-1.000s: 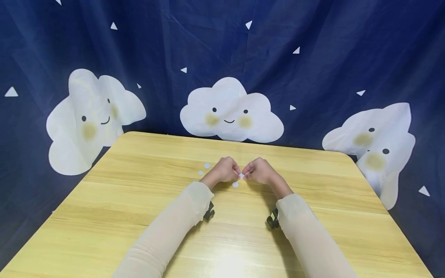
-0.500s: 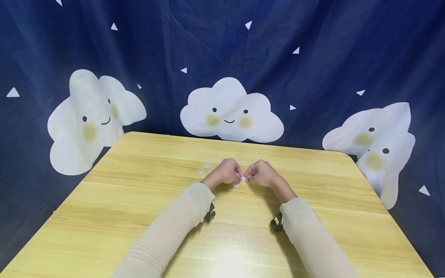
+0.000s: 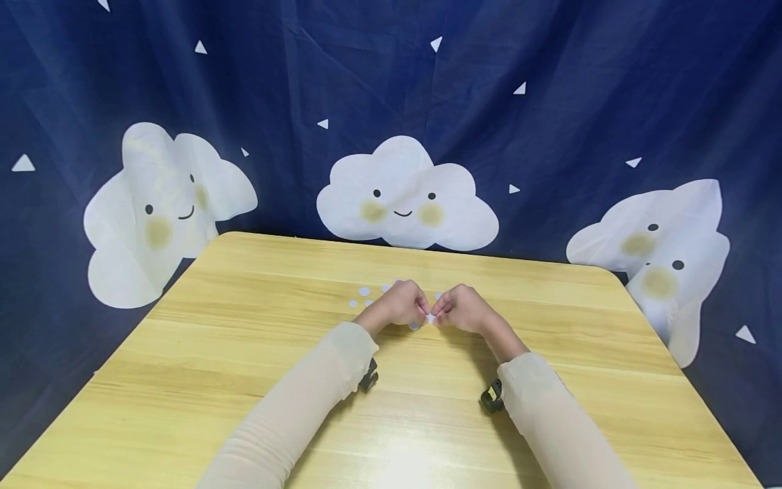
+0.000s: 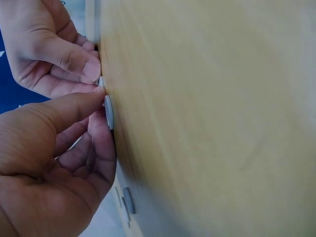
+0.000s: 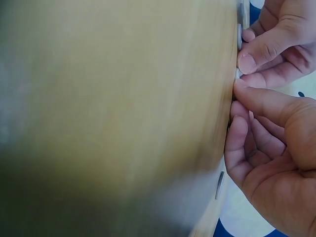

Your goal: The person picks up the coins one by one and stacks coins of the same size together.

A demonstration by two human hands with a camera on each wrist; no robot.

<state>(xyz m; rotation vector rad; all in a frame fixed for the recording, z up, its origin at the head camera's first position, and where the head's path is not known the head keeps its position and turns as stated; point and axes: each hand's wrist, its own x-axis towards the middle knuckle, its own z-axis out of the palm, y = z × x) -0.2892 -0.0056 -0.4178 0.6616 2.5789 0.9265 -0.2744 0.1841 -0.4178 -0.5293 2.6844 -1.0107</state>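
My left hand (image 3: 406,303) and right hand (image 3: 462,309) meet over the wooden table, fingertips close together. Between them a small whitish disc (image 3: 430,318) is pinched from both sides by thumbs and fingers. In the left wrist view only a sliver of that disc (image 4: 101,81) shows between the two thumbs; the fingers hide the rest. A flat, round grey-white disc (image 3: 414,326) lies just on the near side of my left fingertips. Behind my right fingers another pale disc (image 3: 437,296) peeks out.
Several more pale discs, such as one larger disc (image 3: 364,291) and one smaller disc (image 3: 352,304), lie left of my left hand. The wooden table (image 3: 244,380) stretches toward me, with a blue cloud-patterned curtain (image 3: 275,68) behind its far edge.
Both hands, with the pinched disc, have shifted slightly right and toward me. Discs behind the left hand and one behind the right fingers have come into sight.
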